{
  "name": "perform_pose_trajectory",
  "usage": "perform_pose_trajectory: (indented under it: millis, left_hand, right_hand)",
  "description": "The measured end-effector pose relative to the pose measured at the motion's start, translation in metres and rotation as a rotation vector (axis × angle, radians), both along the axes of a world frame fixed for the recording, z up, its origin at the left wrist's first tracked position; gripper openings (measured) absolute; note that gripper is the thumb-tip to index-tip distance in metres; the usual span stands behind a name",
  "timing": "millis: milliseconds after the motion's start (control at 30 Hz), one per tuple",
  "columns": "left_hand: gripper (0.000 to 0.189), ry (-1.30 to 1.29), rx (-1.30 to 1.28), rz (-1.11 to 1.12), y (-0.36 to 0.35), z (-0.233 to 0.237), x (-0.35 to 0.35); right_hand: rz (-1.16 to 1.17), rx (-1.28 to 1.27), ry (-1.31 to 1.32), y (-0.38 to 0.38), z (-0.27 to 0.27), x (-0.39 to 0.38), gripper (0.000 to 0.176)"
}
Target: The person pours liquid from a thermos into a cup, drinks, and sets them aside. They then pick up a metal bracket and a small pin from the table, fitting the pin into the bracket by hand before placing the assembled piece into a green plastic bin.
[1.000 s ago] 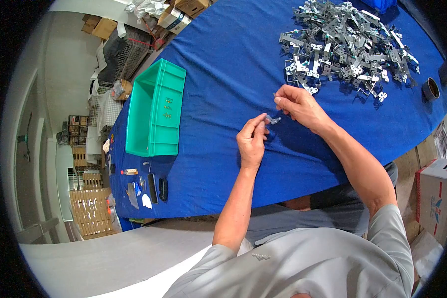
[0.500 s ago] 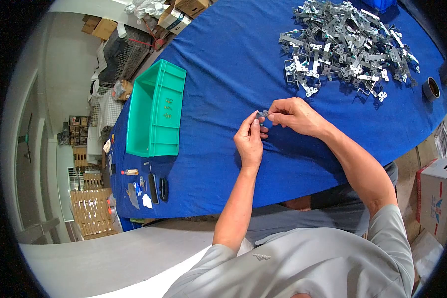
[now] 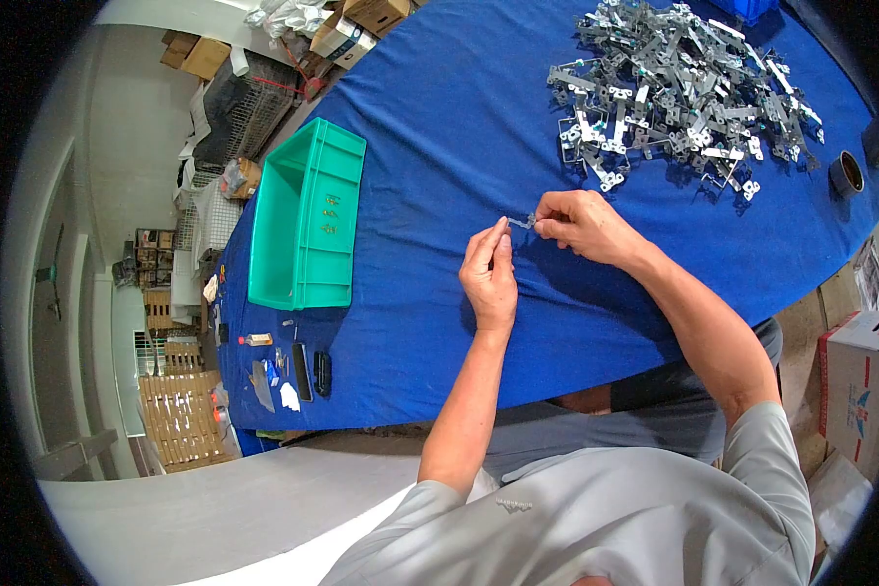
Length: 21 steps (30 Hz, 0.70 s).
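Note:
Between my two hands is a small metal bracket (image 3: 521,224), held over the blue cloth. The fingertips of my left hand (image 3: 489,273) pinch its left end. My right hand (image 3: 584,227) grips the other end between thumb and fingers, which hide part of it. Beyond my right hand lies a large heap of metal brackets (image 3: 689,98), tangled together, some with small green parts.
A green plastic crate (image 3: 334,264) stands on the blue tablecloth (image 3: 410,186) at left. Near it lie a small bottle (image 3: 255,339), a black case (image 3: 322,373) and a dark bar (image 3: 302,371). A tape roll (image 3: 847,175) sits at far right.
My right hand has shifted slightly right, and more of the bracket shows between my hands. The fingers of my left hand have straightened and drawn together.

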<state>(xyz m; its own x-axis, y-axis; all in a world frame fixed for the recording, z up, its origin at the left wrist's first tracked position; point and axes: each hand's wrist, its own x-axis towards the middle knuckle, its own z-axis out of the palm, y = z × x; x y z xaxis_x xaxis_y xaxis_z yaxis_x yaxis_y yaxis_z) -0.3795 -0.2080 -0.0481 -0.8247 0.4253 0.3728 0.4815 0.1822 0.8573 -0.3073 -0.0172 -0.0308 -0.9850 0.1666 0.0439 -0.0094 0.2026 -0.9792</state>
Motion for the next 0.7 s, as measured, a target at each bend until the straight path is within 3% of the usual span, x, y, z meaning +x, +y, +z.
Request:
perform_pose_trajectory:
  millis: [167,367,467,567,667,700]
  left_hand:
    - [0.024,0.075,-0.082,0.007,-0.003,-0.008,-0.005]
    - [0.023,0.243,-0.071,-0.059,0.001,-0.004,-0.006]
    - [0.022,0.116,-0.105,-0.039,0.001,0.002,-0.001]
    - [0.022,0.28,-0.097,-0.121,0.002,-0.001,-0.005]
    - [0.023,-0.217,0.0,0.0,0.001,0.003,0.005]
    - [0.024,-0.236,0.014,0.016,0.001,0.003,0.004]
  right_hand:
    - [-0.036,-0.29,-0.008,-0.005,-0.005,-0.001,0.016]
    - [0.059,0.002,-0.109,0.004,0.008,0.0,0.018]
    - [-0.094,0.189,0.25,-0.002,-0.017,-0.005,0.017]
    - [-0.183,0.071,0.306,-0.003,-0.017,-0.008,0.017]
    - [-0.144,-0.218,0.086,0.0,0.004,-0.001,0.018]
    - [-0.094,-0.214,0.072,-0.001,0.007,0.0,0.018]
